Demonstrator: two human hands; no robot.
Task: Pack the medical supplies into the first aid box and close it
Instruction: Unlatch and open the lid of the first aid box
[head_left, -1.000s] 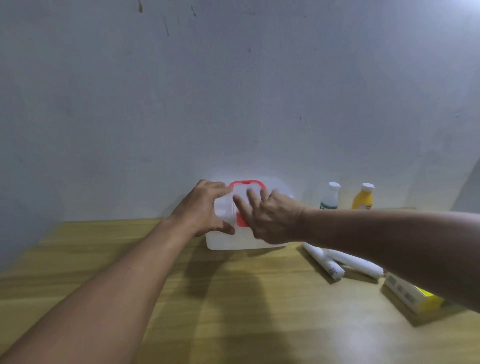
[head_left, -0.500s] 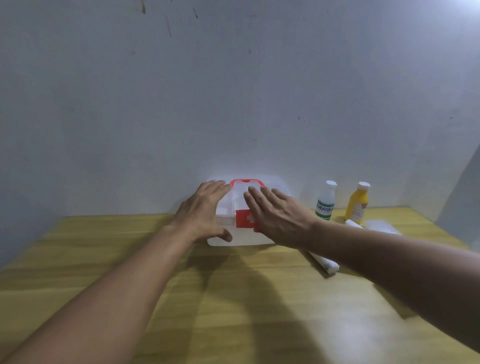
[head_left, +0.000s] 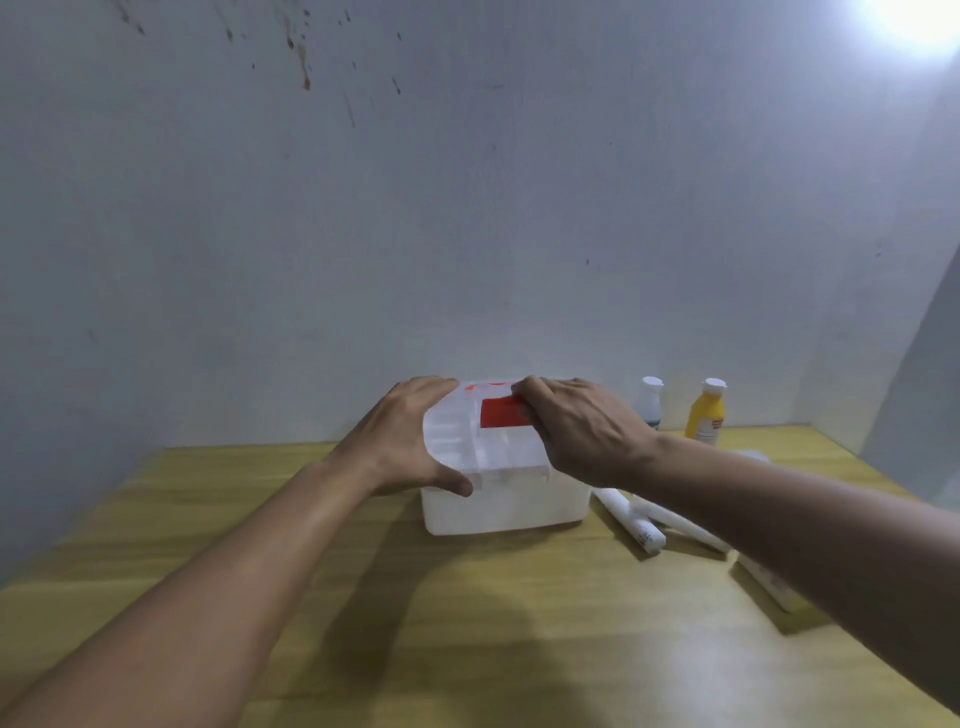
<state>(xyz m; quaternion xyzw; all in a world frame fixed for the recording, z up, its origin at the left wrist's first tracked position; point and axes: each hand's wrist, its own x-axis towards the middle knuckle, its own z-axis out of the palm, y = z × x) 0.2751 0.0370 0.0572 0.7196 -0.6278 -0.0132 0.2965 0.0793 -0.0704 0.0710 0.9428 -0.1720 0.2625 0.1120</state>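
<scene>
Translucent white plastic forms the first aid box (head_left: 501, 499), which sits on the wooden tabletop (head_left: 519, 649) near the wall, lid down. The left hand (head_left: 402, 441) wraps the lid's left edge, grip curled onto it with the thumb on the front. The right hand (head_left: 582, 428) lies over the lid's right side, fingers bent at the red label (head_left: 501, 413), possibly on a latch. Two white tubes (head_left: 631, 522) lie just right of the box; a white bottle (head_left: 650, 400) and a yellow bottle (head_left: 706, 418) stand behind.
</scene>
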